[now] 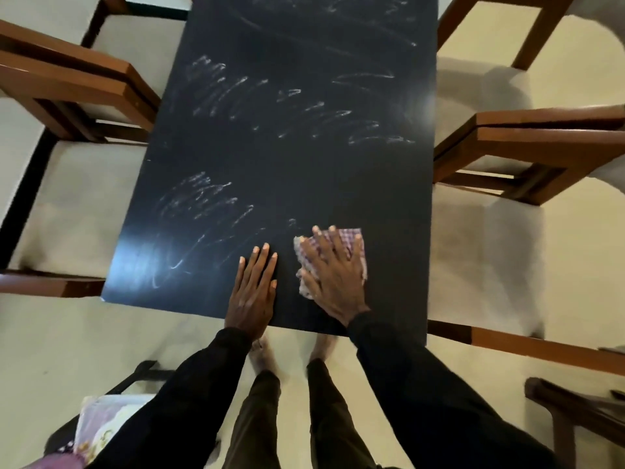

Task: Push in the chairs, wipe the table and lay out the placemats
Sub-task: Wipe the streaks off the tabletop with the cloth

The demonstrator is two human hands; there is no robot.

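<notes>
A dark, glossy table (287, 157) fills the middle of the view, streaked with pale wet wipe marks across most of its top. My right hand (333, 275) lies flat with spread fingers on a purple-and-white checked cloth (355, 243), pressing it onto the table near the front edge. My left hand (253, 289) rests flat and empty on the table just left of the cloth. Wooden chairs with pale seats stand along both long sides: two on the left (74, 86) and two on the right (527, 147), their seats tucked toward the table.
A stack of patterned fabric items (101, 424) lies on a dark seat at the lower left behind me. Part of another dark wooden chair (575, 414) shows at the lower right. My legs and bare feet stand on the cream floor at the table's near end.
</notes>
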